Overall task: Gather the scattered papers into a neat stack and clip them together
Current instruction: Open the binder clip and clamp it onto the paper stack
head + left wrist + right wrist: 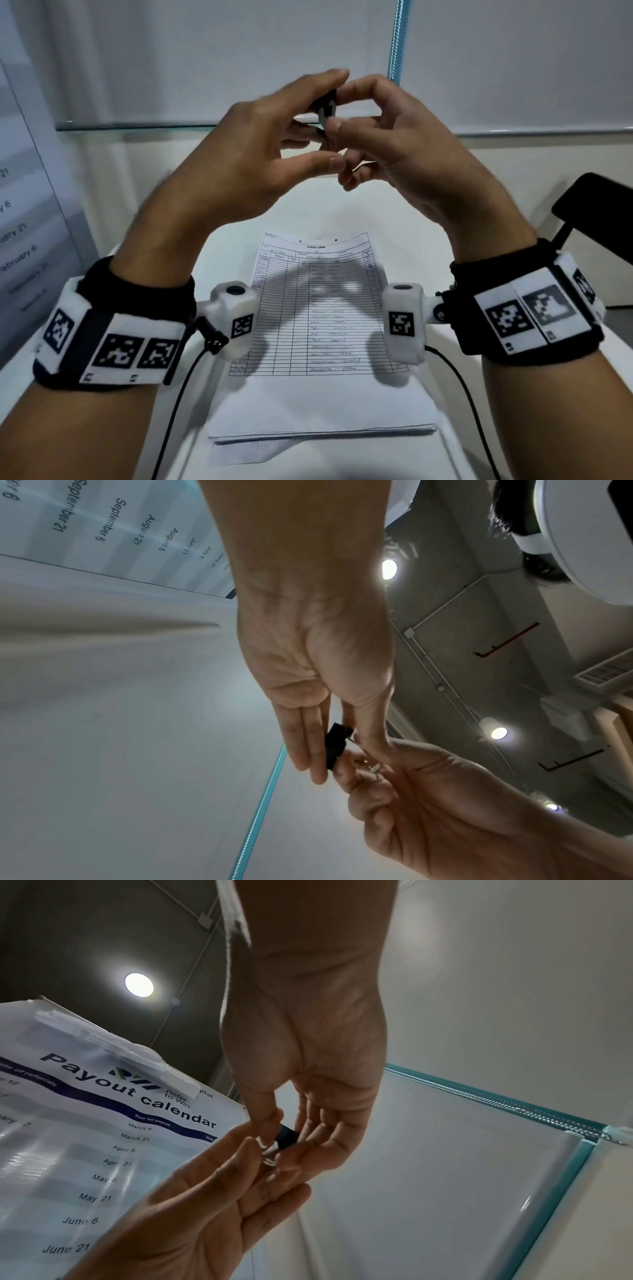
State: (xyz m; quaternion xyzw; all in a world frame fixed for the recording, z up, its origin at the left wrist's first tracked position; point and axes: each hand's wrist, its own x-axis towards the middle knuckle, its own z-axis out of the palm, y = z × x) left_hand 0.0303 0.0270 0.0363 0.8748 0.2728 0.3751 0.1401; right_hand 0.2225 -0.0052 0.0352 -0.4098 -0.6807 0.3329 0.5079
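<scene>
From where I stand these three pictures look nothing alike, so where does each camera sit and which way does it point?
Head: on the forehead, looking down at both wrists, the left hand and right hand raised over the paper stack.
Left wrist: under the left arm, pointing up along its palm toward the ceiling lights.
Right wrist: under the right arm, facing up past its fingers at a payout calendar.
All three share the black binder clip pinched between both hands.

Both hands raised, fingertips together: left grip (253, 154) and right grip (394, 150) pinching one small object.
</scene>
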